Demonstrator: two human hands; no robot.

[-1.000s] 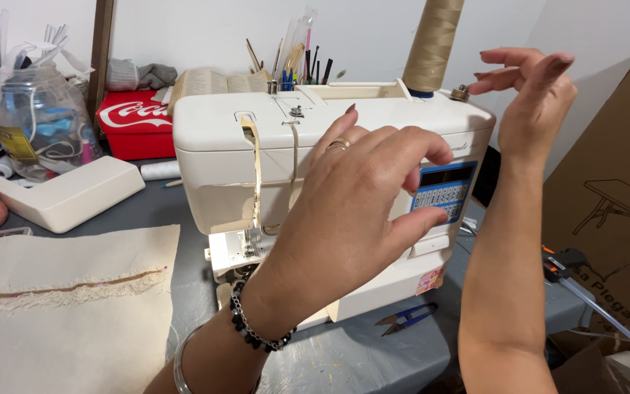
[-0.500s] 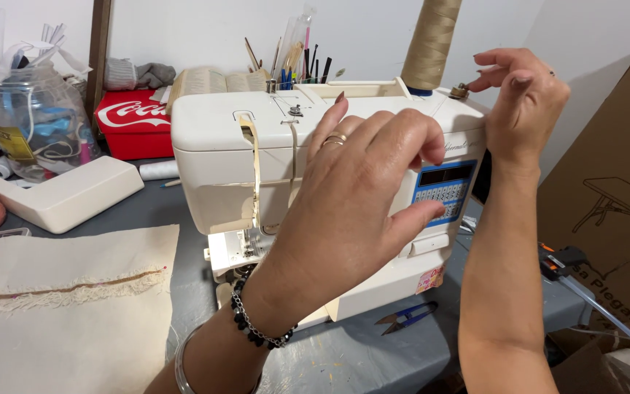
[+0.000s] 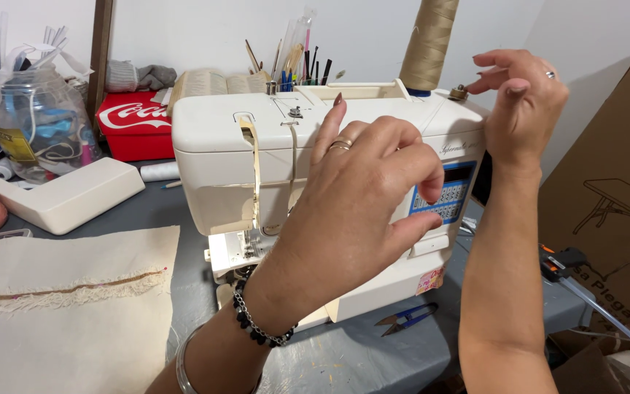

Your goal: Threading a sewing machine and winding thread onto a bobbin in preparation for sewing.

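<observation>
We're at the bobbin-winding bit, looks like: right hand (image 3: 523,102) pinches the small bobbin (image 3: 459,93) on top of the sewing machine (image 3: 315,168), beside the thread cone (image 3: 428,44). Left hand (image 3: 362,197) hovers loosely curled, holding nothing. Seating it probably wants a gentle push.

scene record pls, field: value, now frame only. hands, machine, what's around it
left hand: raised in front of the sewing machine, fingers curled, holds nothing visible
right hand: fingers at a small metal bobbin on the machine's top right
thread cone: upright behind the machine, beige
fabric: cream, flat at the left of the grey table
snips: blue, on the table by the machine's base
jar: clear, far left
cardboard box: at right
</observation>
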